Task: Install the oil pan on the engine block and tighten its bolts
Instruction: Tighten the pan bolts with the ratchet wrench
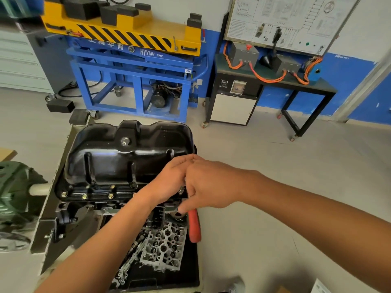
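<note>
The glossy black oil pan (127, 157) sits upside down on the engine block (84, 208), with brass-coloured bolts (84, 196) standing along its near flange. At the pan's near right corner my left hand (169, 182) curls over the metal shaft of a socket tool (181, 190). My right hand (208, 185) is pressed against the left, its fingers wrapped round the top of the tool's red handle (195, 226), which hangs down toward me. The bolt under the socket is hidden by both hands.
A bare cylinder head (164, 248) and loose valve parts lie in the black tray (190, 271) below the block. A green machine (14, 193) stands at the left. A blue and yellow lift cart (131, 66) and a wired training bench (273, 81) line the far wall.
</note>
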Demonstrator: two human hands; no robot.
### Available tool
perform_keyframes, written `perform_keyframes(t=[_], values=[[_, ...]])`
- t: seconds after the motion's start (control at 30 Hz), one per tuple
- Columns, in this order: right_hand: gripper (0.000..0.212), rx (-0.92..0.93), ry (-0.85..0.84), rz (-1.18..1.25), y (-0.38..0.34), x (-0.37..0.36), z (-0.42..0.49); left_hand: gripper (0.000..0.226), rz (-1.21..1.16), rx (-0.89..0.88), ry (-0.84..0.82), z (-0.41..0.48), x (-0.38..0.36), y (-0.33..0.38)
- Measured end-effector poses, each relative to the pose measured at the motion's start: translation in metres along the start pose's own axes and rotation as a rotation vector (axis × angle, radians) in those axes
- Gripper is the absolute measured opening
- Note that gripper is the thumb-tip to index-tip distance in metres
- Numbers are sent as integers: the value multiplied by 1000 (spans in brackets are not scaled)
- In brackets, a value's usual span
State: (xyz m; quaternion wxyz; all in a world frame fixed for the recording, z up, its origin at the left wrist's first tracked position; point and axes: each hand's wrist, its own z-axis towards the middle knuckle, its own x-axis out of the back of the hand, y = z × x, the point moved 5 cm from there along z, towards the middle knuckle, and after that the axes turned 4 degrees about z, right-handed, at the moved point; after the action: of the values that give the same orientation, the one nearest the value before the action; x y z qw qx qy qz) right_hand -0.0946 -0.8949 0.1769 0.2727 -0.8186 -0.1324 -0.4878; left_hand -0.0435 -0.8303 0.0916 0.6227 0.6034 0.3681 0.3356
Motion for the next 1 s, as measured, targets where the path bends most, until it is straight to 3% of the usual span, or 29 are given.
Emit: perform_keyframes(t=[0.1, 0.2, 0.33, 0.4, 0.47, 0.63, 0.8, 1.0], values=[[42, -67, -106, -74, 16, 10, -3, 30, 9, 15, -9, 2, 2, -1], [34, -159, -68, -257, 35, 29, -1, 36, 23, 32, -40, 0, 0, -1], [37, -154, 239, -443, 45, 54, 11, 30, -20, 1, -82, 3, -11, 9], [24, -50, 359, -523, 39, 53, 16, 24, -43, 19, -54, 4, -13, 11], [13, 17, 359, -510, 40, 47, 17, 25, -86, 39, -42, 4, -13, 9], [17, 48, 325, -388, 53, 40, 4, 21, -75, -22, -84, 1, -7, 11], [16, -48, 261, -387, 55, 37, -8, 32, -65, -63, 99, 7, 4, 8], [55, -29, 179, -280, 24, 17, -14, 25, -29, -48, 123, 11, 1, 6]])
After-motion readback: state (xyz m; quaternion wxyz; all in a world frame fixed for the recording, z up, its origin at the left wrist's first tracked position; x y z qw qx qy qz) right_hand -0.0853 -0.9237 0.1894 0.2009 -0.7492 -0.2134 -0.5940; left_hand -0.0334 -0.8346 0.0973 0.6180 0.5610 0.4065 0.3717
